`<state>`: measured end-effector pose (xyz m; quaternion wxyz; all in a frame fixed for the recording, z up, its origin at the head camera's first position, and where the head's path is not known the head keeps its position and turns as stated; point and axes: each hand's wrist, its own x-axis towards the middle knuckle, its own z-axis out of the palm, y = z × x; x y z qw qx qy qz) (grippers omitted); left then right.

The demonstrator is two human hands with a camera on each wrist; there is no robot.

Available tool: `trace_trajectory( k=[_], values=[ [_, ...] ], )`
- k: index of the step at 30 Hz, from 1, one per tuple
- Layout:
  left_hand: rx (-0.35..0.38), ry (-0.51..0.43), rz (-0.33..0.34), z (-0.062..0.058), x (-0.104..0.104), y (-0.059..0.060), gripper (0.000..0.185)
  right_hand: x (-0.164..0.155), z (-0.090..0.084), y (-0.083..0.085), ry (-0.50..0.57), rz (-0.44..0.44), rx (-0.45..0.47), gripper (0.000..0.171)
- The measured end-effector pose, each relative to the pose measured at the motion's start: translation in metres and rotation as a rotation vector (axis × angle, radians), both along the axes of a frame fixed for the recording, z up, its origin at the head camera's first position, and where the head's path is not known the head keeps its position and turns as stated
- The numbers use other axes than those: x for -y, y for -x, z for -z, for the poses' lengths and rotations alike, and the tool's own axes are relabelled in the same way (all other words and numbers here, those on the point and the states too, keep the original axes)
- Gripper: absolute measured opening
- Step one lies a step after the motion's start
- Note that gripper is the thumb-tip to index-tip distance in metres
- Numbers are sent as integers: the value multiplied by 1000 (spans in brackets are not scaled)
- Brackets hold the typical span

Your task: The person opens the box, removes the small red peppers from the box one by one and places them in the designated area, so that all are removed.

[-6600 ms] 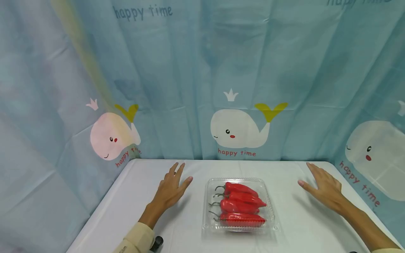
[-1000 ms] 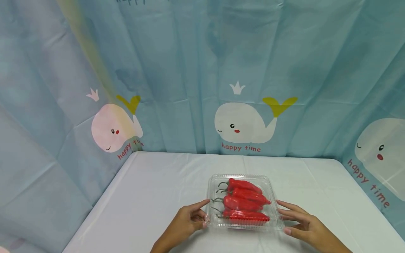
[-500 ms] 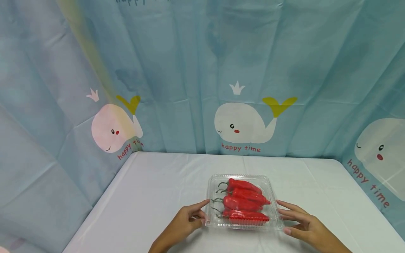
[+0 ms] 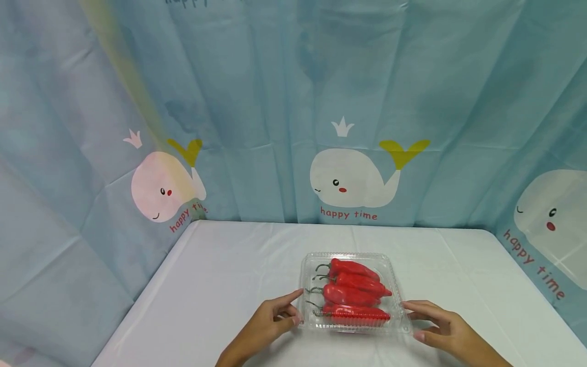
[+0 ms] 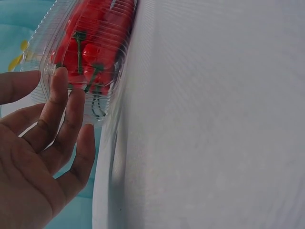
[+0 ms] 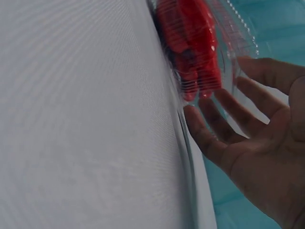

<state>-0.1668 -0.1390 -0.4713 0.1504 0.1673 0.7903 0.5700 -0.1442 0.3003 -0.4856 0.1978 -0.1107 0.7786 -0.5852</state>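
A clear plastic clamshell box (image 4: 389, 270) sits closed on the white table, with several red peppers (image 4: 350, 294) inside, their green stems toward the left. My left hand (image 4: 262, 326) is at the box's near left side, index fingertip at the rim and thumb by the front corner. In the left wrist view its fingers (image 5: 59, 102) spread loosely along the ridged wall. My right hand (image 4: 451, 332) is at the opposite side, fingertips right at the edge and thumb near the front right corner. In the right wrist view its fingers (image 6: 228, 112) are gently bent beside the wall.
The white tabletop (image 4: 220, 265) stretches out behind the box and to both sides. A blue curtain (image 4: 257, 178) with printed whales hangs along the back and both sides of the table.
From raised positions wide of the box, both hands have come down to its sides. In the last half second my right index finger has lowered toward the other fingers; the box stays put.
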Motion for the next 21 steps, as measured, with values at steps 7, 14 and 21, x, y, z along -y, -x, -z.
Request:
trace_trajectory(
  k=[7, 14, 21],
  values=[
    [1, 1, -1, -1, 0, -1, 59, 0, 2, 3, 51, -25, -10, 54],
    [16, -12, -1, -1, -1, -2, 60, 1, 3, 3, 174, -76, -50, 46],
    [7, -14, 10, 1, -1, -1, 60, 1, 2, 3, 260, -81, 90, 48]
  ],
)
